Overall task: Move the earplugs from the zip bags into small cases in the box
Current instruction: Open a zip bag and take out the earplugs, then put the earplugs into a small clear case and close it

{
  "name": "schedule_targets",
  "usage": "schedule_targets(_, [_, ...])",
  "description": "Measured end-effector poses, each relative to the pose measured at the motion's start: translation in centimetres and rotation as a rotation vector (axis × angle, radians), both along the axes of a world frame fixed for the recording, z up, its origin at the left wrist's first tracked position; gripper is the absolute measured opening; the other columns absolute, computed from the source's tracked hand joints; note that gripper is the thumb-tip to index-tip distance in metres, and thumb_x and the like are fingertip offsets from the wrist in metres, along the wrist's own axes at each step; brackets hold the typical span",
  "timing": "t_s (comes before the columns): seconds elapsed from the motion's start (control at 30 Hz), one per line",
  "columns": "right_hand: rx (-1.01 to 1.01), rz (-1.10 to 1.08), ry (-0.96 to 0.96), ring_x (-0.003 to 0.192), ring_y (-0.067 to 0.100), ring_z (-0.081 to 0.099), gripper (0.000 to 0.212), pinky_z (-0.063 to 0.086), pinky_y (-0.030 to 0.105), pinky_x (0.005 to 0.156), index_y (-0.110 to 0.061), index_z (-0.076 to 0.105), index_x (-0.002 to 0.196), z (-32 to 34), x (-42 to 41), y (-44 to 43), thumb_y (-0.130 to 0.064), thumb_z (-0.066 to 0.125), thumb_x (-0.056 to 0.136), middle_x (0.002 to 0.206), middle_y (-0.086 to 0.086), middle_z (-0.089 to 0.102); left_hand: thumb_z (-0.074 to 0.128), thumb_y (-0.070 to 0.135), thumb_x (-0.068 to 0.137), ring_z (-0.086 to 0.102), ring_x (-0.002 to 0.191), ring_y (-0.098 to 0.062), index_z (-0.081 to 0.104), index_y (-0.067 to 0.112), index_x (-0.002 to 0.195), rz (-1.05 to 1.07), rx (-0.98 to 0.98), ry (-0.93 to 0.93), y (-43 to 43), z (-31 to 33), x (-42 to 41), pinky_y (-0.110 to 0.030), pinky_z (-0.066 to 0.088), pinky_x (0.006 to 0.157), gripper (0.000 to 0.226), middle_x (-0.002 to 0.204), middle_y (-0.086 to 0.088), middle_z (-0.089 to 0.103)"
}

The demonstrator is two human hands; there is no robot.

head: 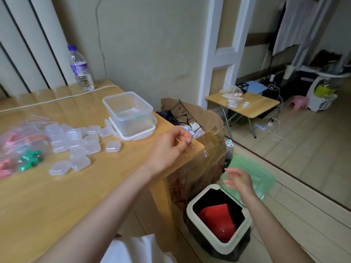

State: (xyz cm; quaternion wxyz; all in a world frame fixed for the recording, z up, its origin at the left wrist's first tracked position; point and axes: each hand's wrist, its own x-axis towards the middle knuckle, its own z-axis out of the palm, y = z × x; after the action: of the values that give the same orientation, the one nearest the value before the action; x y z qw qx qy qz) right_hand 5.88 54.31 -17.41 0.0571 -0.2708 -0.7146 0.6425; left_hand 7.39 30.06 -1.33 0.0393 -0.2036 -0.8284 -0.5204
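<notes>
In front of me the clear box [127,109] stands upright on its white lid [133,134], near the table's [57,196] far right edge. Just to its left, small translucent cases [76,143] lie in a loose heap. Further left, clear zip bags [13,137] lie flat, with pink and green earplugs [30,160] inside.

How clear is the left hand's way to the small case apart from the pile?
Likely yes: only bare table between the left hand and that small case, though it seems to pinch clear film.
</notes>
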Motion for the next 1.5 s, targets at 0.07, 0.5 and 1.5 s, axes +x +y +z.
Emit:
schedule_targets(0.07, [0.034,0.070,0.114,0.071,0.023,0.066,0.017,0.056,0.020,0.059,-0.012,0.065,0.097,3.8,-1.0,-1.0,0.001,0.056,0.089,0.105,0.015,0.067,0.054,0.013,0.092,0.062,0.062,-0.009,0.056,0.021,0.087,0.016,-0.023,0.012,-0.5,0.0,-0.3,-0.018,0.045,0.058,0.010,0.089,-0.002,0.068])
schedule_targets(0.5, [0.119,0.515,0.567,0.061,0.011,0.061,0.013,0.051,0.018,0.058,-0.007,0.066,0.096,20.6,-2.1,-15.8,-0.002,0.057,0.088,0.086,0.010,0.069,0.058,0.020,0.091,0.065,0.071,-0.019,0.057,0.016,0.097,0.191,-0.081,0.035,-8.3,1.1,-0.4,-0.031,0.050,0.069,0.007,0.091,0.008,0.064])
schedule_targets(1.5, [1.031,1.104,0.635,0.126,0.024,0.039,0.043,0.028,0.029,0.103,-0.020,0.051,0.129,15.1,-7.4,-46.6,-0.020,0.059,0.086,0.132,0.004,0.052,0.059,0.028,0.084,0.047,0.114,-0.030,0.061,0.015,0.097,1.193,-0.759,0.008,-34.2,-2.7,3.8,-0.035,0.034,0.079,0.018,0.114,-0.010,0.059])
